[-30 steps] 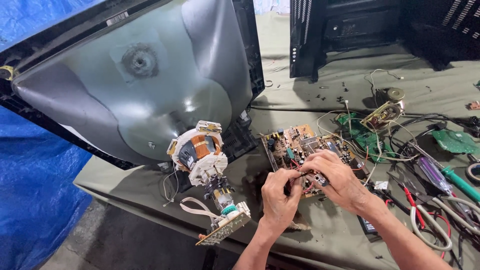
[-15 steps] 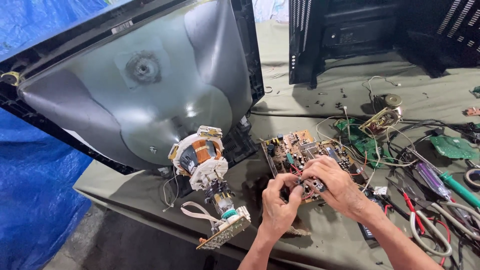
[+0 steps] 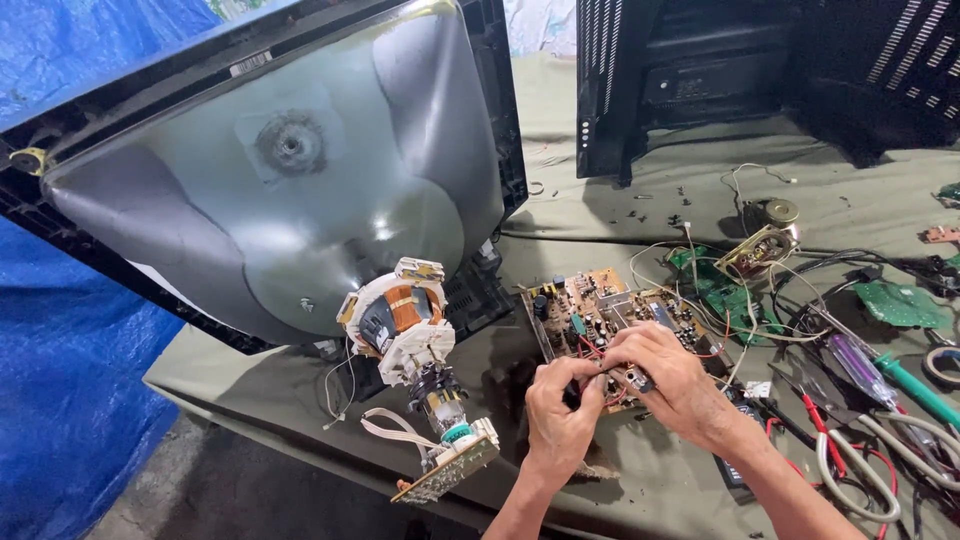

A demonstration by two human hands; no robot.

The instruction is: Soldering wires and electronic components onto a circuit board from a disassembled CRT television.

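The bench [image 3: 620, 210] is covered with a dull olive cloth, a little wrinkled, and a blue plastic sheet [image 3: 70, 400] hangs at its left side. Near the left edge lies a big television tube [image 3: 300, 200], grey glass with a smooth funnel shape; its narrow neck with the copper coil [image 3: 400, 320] points toward the near edge. At the far edge stands a black plastic casing [image 3: 720, 70] with vent slots.

The circuit board [image 3: 585, 310] lies flat near the middle of the bench, brown and rectangular, crowded with small parts and thin wires. Its long axis runs roughly from left to right, a little turned. The left hand [image 3: 560, 415] and the right hand [image 3: 665, 375] are both clenched on a small part at the near edge of the board. Pliers with red handles [image 3: 830, 440] lie toward the right edge.
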